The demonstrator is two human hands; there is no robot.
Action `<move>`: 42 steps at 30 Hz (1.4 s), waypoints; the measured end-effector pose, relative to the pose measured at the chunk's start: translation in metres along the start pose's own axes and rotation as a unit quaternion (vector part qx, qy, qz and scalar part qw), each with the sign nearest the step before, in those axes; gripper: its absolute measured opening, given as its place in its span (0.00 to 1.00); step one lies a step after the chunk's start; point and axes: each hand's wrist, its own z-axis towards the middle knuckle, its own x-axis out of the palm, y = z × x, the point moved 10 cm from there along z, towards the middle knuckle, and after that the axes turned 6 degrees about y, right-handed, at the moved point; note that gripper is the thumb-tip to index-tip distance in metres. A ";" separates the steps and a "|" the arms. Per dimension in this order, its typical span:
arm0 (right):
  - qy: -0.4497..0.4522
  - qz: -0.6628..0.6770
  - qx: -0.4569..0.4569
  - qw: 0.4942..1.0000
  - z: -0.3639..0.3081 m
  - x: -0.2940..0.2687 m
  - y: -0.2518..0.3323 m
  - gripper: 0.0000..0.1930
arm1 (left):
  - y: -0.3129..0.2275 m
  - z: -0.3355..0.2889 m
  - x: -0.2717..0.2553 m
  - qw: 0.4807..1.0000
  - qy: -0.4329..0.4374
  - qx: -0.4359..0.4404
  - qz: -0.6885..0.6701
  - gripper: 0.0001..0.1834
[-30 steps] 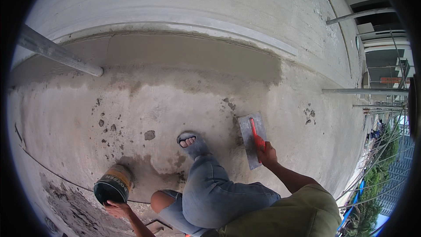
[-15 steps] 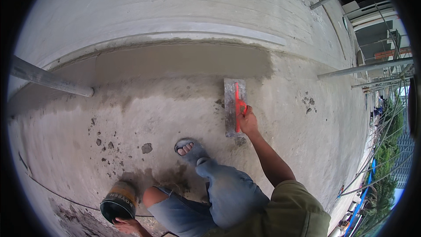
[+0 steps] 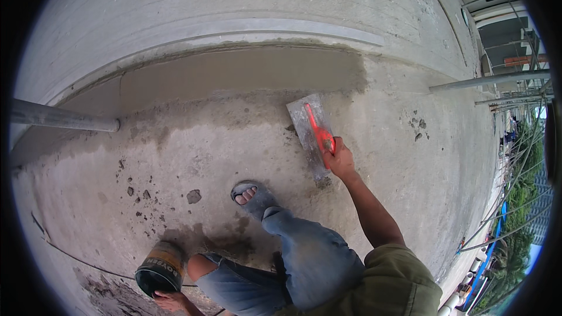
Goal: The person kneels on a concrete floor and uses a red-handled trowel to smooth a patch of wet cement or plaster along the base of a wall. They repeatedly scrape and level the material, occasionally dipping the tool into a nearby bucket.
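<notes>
My right hand (image 3: 341, 159) is closed round the red handle of a rectangular plastering trowel (image 3: 302, 126). The trowel's grey, mortar-smeared blade slants over the concrete, its far end toward the left. Just beyond it runs a smooth strip of damp mortar (image 3: 234, 75) along the foot of the wall. At the lower left, my left hand (image 3: 171, 301) grips the rim of a dark bucket (image 3: 159, 274) with an orange-brown label, tipped with its mouth toward me. The bucket's inside is dark, so its contents cannot be made out.
A pale straight strip (image 3: 263, 25) lies along the wall above the mortar. Metal pipes jut in at left (image 3: 64, 117) and right (image 3: 486, 81). Crumbs of mortar (image 3: 194, 196) lie near my sandalled foot (image 3: 249, 194). Scaffolding and greenery show at far right.
The trowel has turned, its far end swinging left and its near end right. My right hand has shifted slightly right. My left hand stays at the bucket.
</notes>
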 end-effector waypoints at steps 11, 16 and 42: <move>0.009 0.002 0.026 1.000 0.005 0.007 -0.007 0.22 | 0.008 0.003 0.015 1.000 -0.001 0.001 0.002 0.33; 0.067 -0.071 -0.043 0.994 0.019 -0.016 0.001 0.23 | 0.013 0.004 0.016 1.000 0.003 -0.005 0.006 0.34; 0.160 0.013 -0.264 0.951 0.096 0.077 0.274 0.26 | -0.027 -0.023 -0.032 0.993 0.017 -0.004 -0.121 0.33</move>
